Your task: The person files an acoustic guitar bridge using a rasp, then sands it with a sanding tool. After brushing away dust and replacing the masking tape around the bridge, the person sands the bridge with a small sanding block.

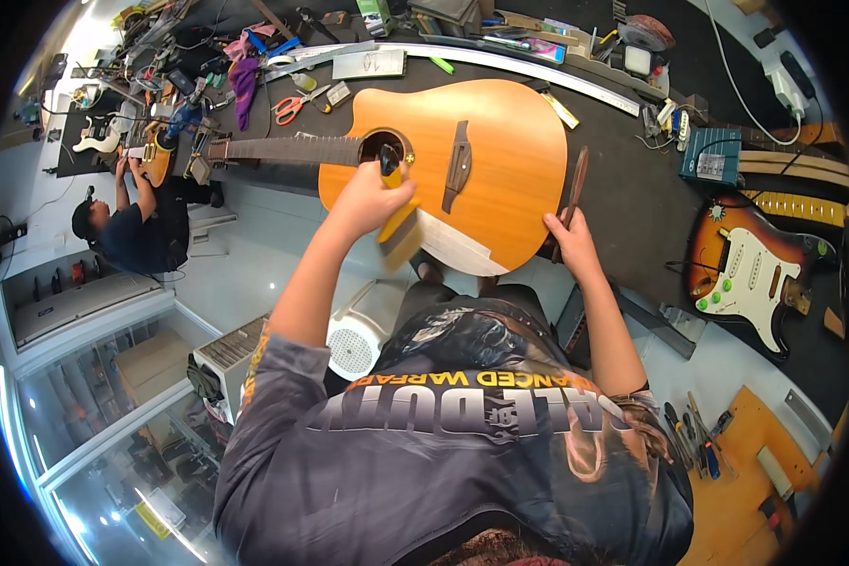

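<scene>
An acoustic guitar with a pale orange top lies across the bench edge, its neck pointing left. Its bridge and fretboard carry no visible strings. Over the body beside the soundhole, my left hand is closed around a brush with a black and yellow handle; its bristle end is smeared by motion. My right hand grips the lower end of a thin dark brown strip, held upright just beyond the guitar's tail end. A whitish sheet lies along the body's near edge.
Red-handled scissors, a long metal ruler and many small tools crowd the bench behind. At right lies a sunburst electric guitar body near a teal box. A white stool stands below. Another person works at far left.
</scene>
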`<state>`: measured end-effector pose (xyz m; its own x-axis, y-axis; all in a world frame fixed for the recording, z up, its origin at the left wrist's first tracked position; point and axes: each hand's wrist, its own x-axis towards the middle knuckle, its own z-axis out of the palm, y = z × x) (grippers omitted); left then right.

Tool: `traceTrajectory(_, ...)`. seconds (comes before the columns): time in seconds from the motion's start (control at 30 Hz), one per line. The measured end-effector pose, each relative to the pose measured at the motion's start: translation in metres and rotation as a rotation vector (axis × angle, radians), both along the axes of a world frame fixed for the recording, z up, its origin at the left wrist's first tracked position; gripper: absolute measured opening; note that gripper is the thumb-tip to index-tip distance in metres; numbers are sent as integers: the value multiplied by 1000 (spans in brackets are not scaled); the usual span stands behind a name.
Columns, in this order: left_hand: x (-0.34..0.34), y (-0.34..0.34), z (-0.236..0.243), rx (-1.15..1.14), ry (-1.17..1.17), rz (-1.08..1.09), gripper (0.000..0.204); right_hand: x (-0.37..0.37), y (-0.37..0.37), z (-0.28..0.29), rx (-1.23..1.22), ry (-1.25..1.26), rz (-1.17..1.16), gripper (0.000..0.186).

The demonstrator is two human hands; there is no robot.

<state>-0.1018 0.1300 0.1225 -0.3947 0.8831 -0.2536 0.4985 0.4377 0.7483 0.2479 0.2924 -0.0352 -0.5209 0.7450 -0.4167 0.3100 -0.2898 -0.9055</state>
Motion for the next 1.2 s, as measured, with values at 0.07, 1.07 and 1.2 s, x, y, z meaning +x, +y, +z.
traceTrajectory(0.07,-3,-12,1,202,116,51,11,1,0,-1,5,5,0,39)
traceTrajectory(1.07,-16,54,16,-287,247,-85,28,6,-10,-12,-28,80,-44,31)
traceTrajectory(1.2,-20,45,39,96,285,181,22,4,-12,-9,-18,76,-70,32)
